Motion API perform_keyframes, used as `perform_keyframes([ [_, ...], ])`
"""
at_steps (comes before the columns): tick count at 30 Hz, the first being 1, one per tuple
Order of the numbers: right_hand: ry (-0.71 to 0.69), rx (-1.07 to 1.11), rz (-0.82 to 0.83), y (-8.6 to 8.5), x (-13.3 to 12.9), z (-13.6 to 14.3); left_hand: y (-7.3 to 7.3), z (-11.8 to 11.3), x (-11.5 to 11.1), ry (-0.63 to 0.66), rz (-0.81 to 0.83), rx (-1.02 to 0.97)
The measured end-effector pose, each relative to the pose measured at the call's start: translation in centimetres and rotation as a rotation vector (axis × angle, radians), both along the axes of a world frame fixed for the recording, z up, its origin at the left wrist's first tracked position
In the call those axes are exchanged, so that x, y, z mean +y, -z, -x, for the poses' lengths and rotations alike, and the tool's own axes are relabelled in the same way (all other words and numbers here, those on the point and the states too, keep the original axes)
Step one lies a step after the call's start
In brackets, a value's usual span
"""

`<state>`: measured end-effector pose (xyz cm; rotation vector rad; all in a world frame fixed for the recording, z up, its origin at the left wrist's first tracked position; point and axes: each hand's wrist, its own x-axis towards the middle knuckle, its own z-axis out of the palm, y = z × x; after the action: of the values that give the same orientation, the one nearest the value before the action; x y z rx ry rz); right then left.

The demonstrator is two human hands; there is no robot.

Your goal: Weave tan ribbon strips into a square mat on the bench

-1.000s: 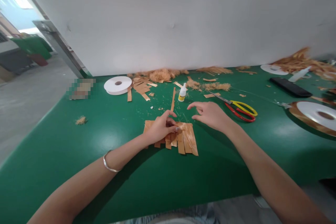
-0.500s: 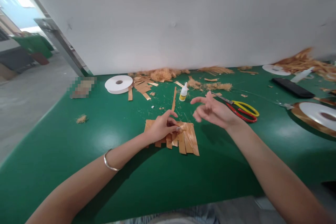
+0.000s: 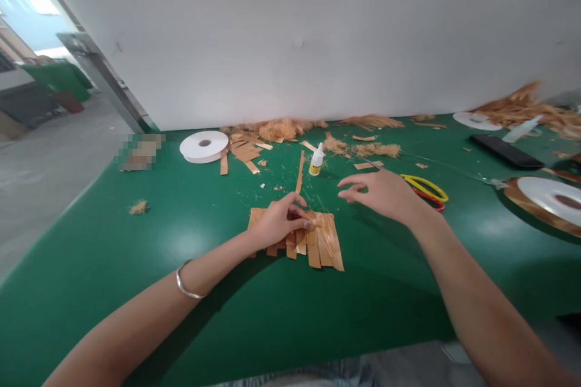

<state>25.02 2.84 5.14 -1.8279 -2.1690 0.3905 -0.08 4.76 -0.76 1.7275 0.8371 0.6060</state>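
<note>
My left hand (image 3: 280, 217) rests on a panel of overlapping tan ribbon strips (image 3: 333, 245), its thumb and bent fingers closed at the strips near the panel's middle. The palm covers part of the panel's left side. My right hand (image 3: 381, 192) hovers to the right of the panel with its fingers apart and nothing in them. It hides part of the scissors (image 3: 424, 187) with red and yellow handles. Beyond my hands stand a small white glue bottle (image 3: 316, 160) with a yellow label and a loose tan strip (image 3: 300, 172).
A white reel (image 3: 204, 140) lies at the back left beside cut strips (image 3: 245, 148). Frayed tan fibre (image 3: 281, 129) lines the white wall. On the right are a black phone (image 3: 506, 151), a second bottle (image 3: 523, 129) and a reel of brown ribbon (image 3: 517, 196).
My right hand has turned palm down and shifted slightly right, now covering more of the scissors. My left hand stays on the panel almost unmoved.
</note>
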Motion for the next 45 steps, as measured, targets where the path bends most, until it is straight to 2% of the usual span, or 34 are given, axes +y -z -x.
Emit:
perform_keyframes([
  [5,-0.021,-0.299,-0.295,0.9,0.8,-0.5,0.2,0.0,0.1,-0.009,-0.001,0.002],
  [9,0.094,-0.306,-0.451,1.6,1.6,-1.4,0.5,0.0,0.2,0.01,0.004,-0.015],
  [11,0.15,-0.177,-0.464,1.8,2.1,-2.0,0.5,0.0,0.3,0.011,-0.01,-0.012],
  [15,0.204,0.256,-0.354,2.0,3.0,-2.6,0.3,0.1,0.2,0.0,-0.024,0.013],
  [20,0.066,0.751,-0.09,0.9,2.4,-2.9,0.3,0.1,0.2,0.004,-0.02,-0.001],
  [23,0.003,0.885,0.003,0.0,1.3,-2.7,0.3,0.0,0.1,-0.004,-0.02,-0.005],
  [25,-0.086,0.834,0.017,-0.4,0.6,-2.3,0.2,0.0,0.1,-0.012,-0.018,-0.002],
  [27,-0.152,0.603,0.031,-0.4,0.4,-1.6,0.2,-0.1,0.1,-0.017,-0.01,-0.009],
  [29,-0.138,0.249,-0.027,0.1,0.4,-0.8,0.3,-0.1,0.1,-0.014,-0.004,-0.026],
  [31,-0.102,-0.042,-0.172,0.8,0.8,-0.2,0.3,0.0,0.1,-0.013,-0.005,-0.032],
  [32,-0.091,-0.124,-0.24,1.2,1.0,-0.1,0.4,0.0,0.1,-0.015,-0.005,-0.029],
  [34,-0.061,-0.142,-0.304,1.8,1.3,0.0,0.4,0.0,0.1,-0.019,-0.004,-0.018],
  [36,0.01,0.025,-0.265,1.9,1.4,-0.1,0.5,0.1,0.1,-0.015,-0.003,-0.017],
  [39,0.056,0.535,-0.016,1.4,0.9,-0.2,0.6,0.0,0.2,-0.007,-0.008,-0.024],
  [42,-0.027,0.968,0.298,0.6,0.1,0.0,0.5,0.0,0.2,0.001,-0.003,-0.045],
  [45,-0.103,1.143,0.402,0.3,-0.4,0.6,0.4,0.0,0.2,0.01,-0.006,-0.052],
])
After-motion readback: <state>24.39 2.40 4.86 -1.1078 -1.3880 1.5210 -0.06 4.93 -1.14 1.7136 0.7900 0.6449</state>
